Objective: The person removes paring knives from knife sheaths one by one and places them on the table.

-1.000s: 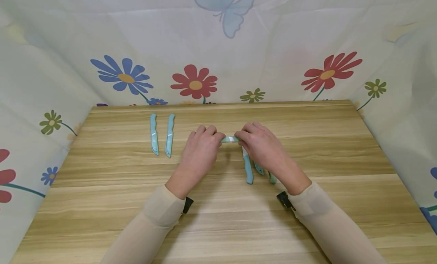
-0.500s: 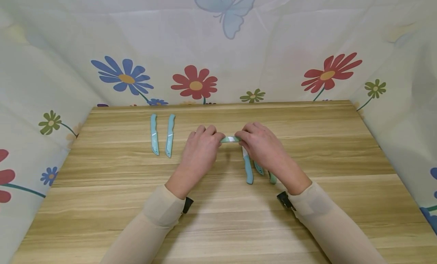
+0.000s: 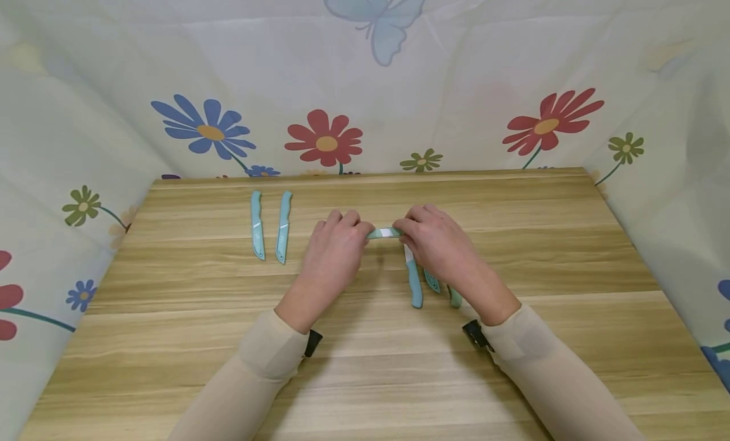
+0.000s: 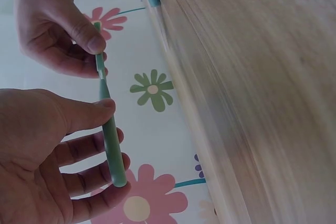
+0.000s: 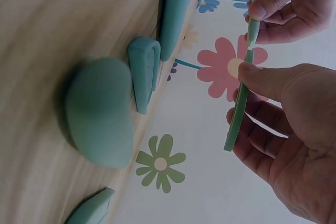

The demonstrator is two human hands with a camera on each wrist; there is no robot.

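Note:
A small knife with a green handle point(image 4: 112, 148) is held level above the table between both hands. My left hand point(image 3: 338, 254) pinches its handle between thumb and fingers. On the other end my right hand point(image 3: 439, 244) pinches the green blade sheath point(image 5: 239, 111). A short pale strip of blade point(image 3: 386, 232) shows between handle and sheath. Below the right hand lie a blue-handled knife point(image 3: 414, 282) with a whitish blade, a blue sheath point(image 3: 433, 281) and a green handle point(image 3: 455, 297), all partly hidden by that hand and forearm.
Two sheathed blue knives, one on the left point(image 3: 258, 225) and one beside it point(image 3: 283, 227), lie parallel at the back left of the wooden table point(image 3: 365, 377). A flower-printed cloth point(image 3: 456, 80) hangs behind the table and along its sides. A green piece point(image 5: 92, 208) lies near the table edge.

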